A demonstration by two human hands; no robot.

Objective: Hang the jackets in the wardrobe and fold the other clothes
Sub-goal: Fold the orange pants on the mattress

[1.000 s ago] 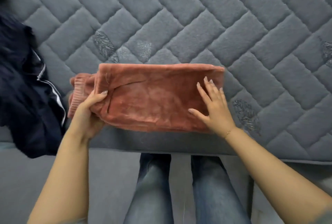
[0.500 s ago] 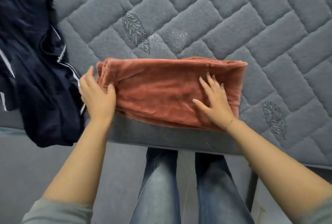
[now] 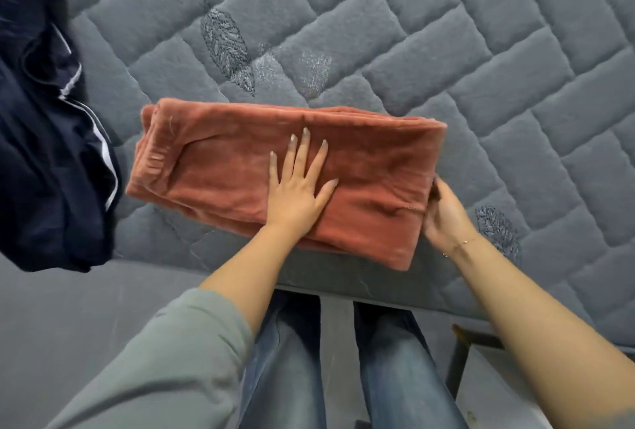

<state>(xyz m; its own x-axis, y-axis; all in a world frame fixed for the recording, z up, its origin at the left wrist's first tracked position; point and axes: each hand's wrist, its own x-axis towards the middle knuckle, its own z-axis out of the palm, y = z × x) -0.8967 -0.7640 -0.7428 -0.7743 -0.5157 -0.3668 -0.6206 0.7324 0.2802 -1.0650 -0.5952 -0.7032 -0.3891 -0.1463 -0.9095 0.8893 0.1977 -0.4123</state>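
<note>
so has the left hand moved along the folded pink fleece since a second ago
Yes. The left hand has slid from the left end of the folded rust-pink fleece garment to its middle, now pressing flat, farther from the dark navy jacket.

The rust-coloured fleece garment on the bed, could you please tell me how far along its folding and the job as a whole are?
The rust fleece garment already lies as a flat rectangle on the quilted grey mattress. In hand: the left hand presses flat on its middle while the right hand grips its right end, likely for another fold. Left: the navy zip jacket is heaped at the bed's left edge, unhung.
</note>
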